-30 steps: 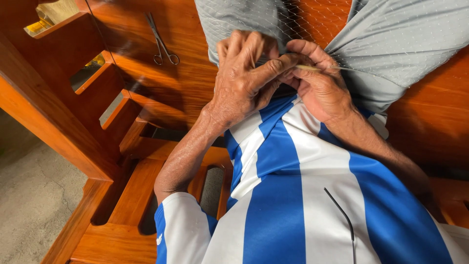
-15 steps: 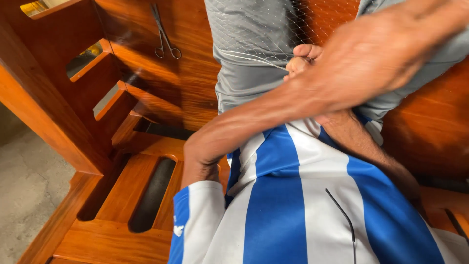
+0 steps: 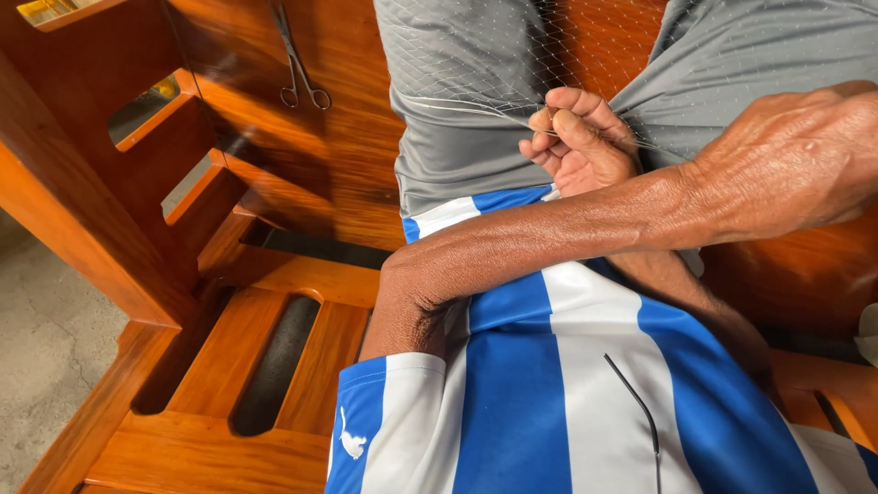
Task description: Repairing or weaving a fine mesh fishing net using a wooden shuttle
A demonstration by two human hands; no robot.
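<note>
On varnished wooden deck [image 3: 302, 174]: scissors [image 3: 300, 69]; right hand [image 3: 576, 137] pinching fine net [image 3: 512, 64]; left hand [image 3: 786, 169] fisted, contents hidden.

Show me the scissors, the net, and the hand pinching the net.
scissors [image 3: 302, 64], head view, on the blades above the finger loops.
net [image 3: 485, 64], head view, on mesh over the grey shorts.
right hand [image 3: 576, 142], head view, on the knuckles.

A varnished wooden boat deck [image 3: 302, 183], going by the slotted timber framing [image 3: 274, 366] and fine fishing net [image 3: 476, 64].
</note>
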